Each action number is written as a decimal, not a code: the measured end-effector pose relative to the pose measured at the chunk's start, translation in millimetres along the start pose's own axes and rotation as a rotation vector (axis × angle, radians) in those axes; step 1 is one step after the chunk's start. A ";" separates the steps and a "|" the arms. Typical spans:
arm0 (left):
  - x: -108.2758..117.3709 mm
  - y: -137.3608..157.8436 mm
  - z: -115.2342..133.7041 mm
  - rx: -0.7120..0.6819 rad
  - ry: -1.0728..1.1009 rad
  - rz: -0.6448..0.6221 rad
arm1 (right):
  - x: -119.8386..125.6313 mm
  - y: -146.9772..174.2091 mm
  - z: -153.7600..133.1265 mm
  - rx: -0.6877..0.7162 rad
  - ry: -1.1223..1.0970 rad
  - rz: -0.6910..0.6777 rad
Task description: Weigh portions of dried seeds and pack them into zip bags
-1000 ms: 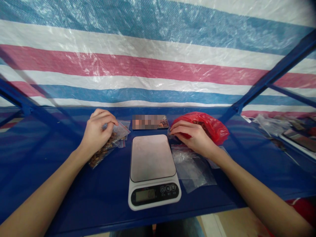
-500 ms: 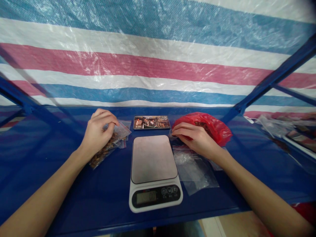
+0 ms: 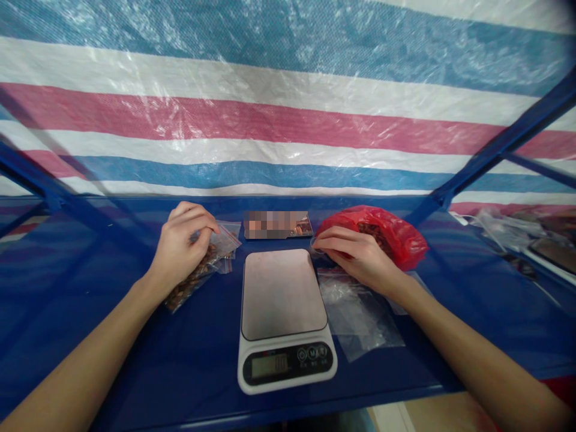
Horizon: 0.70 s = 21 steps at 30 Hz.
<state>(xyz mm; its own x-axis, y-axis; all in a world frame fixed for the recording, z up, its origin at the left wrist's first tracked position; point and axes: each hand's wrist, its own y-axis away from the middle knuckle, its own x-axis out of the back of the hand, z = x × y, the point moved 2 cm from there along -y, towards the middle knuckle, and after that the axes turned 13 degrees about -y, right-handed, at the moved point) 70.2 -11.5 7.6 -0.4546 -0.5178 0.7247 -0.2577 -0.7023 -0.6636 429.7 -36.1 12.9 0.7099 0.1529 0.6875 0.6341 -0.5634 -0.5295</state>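
Observation:
With fingers curled together, my left hand (image 3: pixel 184 243) pinches the top of a clear zip-lock bag (image 3: pixel 225 237) at the left. Brown dried pieces fill the lower part of that bag, partly under the hand. My right hand (image 3: pixel 355 255) is closed in front of a red plastic bag (image 3: pixel 407 240) that holds brown bits. Something clear shows at its fingertips, too small to name. Between the hands sits a white kitchen scale (image 3: pixel 284 294), its plate bare and its display showing zeros. Flat clear zip-lock bags (image 3: pixel 360 318) lie right of the scale, below my right hand.
Behind the scale lies a phone (image 3: pixel 299 225) with a picture on its screen. The blue shelf (image 3: pixel 202 372) has blue metal braces (image 3: pixel 499 147) at its sides. A striped plastic sheet (image 3: pixel 288 120) closes off the back. Clear plastic and other items (image 3: pixel 508 231) lie at the far right.
The view has shifted slightly, so everything sits a little lower and to the right. Both hands keep nearly the same places and grips.

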 end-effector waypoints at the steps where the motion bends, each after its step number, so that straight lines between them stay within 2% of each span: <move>1: -0.2 0.0 0.1 0.004 -0.002 -0.005 | 0.0 -0.1 0.3 0.002 0.000 0.001; 11: -3.4 2.5 -3.4 -0.028 -0.015 -0.005 | -4.1 -2.3 0.1 0.039 -0.030 0.080; 21: -2.1 0.8 0.0 -0.035 -0.009 0.006 | -9.8 -2.4 2.6 0.009 -0.066 0.047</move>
<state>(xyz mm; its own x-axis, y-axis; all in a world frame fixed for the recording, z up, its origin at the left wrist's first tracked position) 70.9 -10.9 5.6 -0.4485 -0.5265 0.7223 -0.2850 -0.6817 -0.6739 422.1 -34.1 6.2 0.7574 0.1801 0.6276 0.6024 -0.5636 -0.5652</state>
